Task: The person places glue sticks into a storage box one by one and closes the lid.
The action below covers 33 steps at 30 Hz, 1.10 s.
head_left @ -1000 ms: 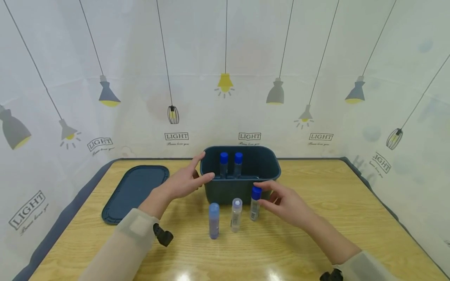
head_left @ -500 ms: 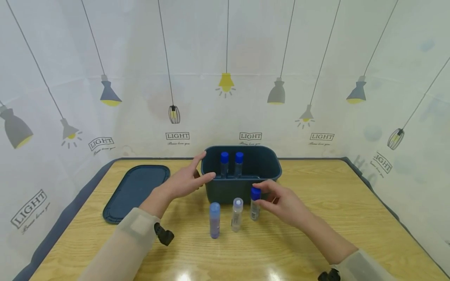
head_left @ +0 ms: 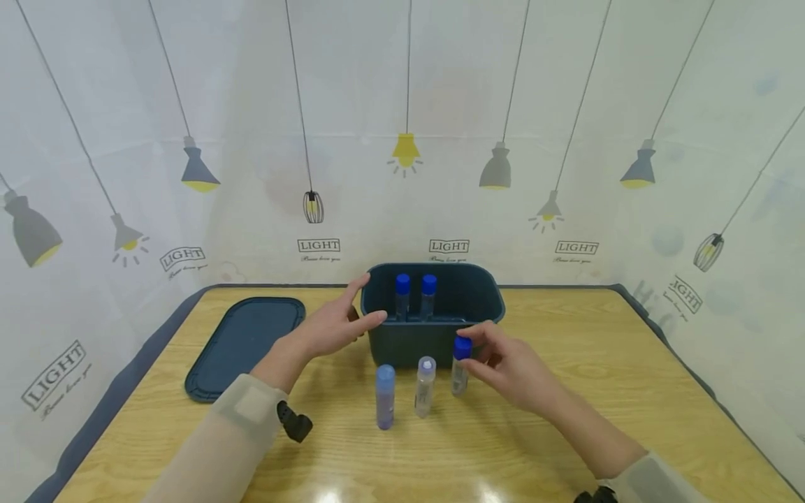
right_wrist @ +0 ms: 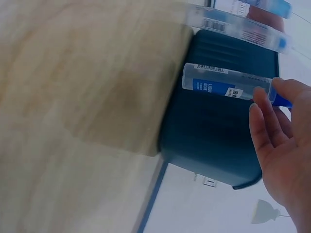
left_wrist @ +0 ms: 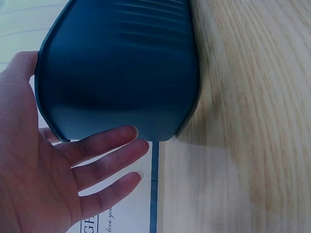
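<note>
My right hand (head_left: 518, 367) pinches the blue cap of a clear liquid glue bottle (right_wrist: 214, 81) between thumb and fingers, in front of the dark teal bin (head_left: 409, 346). The bottle hangs near upright; whether its base touches the table I cannot tell. My left hand (head_left: 327, 325) lies at the bin's left end, thumb and index finger at the rim, other fingers extended along the outer wall. Inside the bin stand two blue-capped bottles (head_left: 402, 297), their lower parts hidden. Before it stand a bluish glue bottle (head_left: 385, 397) and a clear one with a pale top (head_left: 424, 388).
A flat dark teal lid (head_left: 245, 349) lies on the wooden table (head_left: 402, 461), left of the bin. Behind the table's far edge hangs a white cloth (head_left: 352, 105) printed with lamps. Each wrist wears a black camera (head_left: 294, 422).
My right hand and its glue bottle have shifted slightly to the right in the last half second. My left hand stays at the bin; the other bottles have not moved.
</note>
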### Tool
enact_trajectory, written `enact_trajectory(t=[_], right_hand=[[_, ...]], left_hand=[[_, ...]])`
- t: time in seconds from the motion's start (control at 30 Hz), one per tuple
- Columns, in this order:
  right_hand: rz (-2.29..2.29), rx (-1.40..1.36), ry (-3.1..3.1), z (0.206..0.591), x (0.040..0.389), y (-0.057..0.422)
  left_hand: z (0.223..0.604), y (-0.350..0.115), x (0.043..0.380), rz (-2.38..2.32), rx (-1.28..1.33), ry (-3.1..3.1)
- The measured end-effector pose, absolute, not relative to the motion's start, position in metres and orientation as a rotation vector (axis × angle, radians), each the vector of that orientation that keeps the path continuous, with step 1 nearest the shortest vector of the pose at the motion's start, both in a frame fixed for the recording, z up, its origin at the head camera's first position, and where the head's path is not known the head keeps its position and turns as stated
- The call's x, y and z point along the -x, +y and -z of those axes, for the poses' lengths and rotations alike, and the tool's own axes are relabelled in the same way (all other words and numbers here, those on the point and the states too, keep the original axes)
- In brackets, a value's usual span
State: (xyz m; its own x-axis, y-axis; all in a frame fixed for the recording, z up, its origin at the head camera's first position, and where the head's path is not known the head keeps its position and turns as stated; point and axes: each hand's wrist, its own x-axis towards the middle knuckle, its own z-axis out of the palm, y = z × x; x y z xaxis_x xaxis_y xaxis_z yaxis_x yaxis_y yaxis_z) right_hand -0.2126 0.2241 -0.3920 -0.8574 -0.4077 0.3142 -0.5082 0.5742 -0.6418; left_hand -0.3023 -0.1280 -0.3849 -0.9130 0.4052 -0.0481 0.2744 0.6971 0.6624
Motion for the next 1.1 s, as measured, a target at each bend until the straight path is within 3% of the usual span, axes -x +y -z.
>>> enact_trajectory(t=[0.53, 0.8, 1.1], right_hand=[[-1.060, -0.943, -2.336, 0.318, 0.193, 0.227], [-1.009, -0.990, -2.178, 0.292, 0.203, 0.225], [-0.962, -0.846, -2.192, 0.281, 0.223, 0.226]], left_hand=[[0.384, -0.128, 0.303, -1.022, -0.562, 2.706], [0.385, -0.129, 0.303, -1.026, -0.568, 2.705], [0.384, -0.128, 0.303, -1.026, -0.570, 2.702]])
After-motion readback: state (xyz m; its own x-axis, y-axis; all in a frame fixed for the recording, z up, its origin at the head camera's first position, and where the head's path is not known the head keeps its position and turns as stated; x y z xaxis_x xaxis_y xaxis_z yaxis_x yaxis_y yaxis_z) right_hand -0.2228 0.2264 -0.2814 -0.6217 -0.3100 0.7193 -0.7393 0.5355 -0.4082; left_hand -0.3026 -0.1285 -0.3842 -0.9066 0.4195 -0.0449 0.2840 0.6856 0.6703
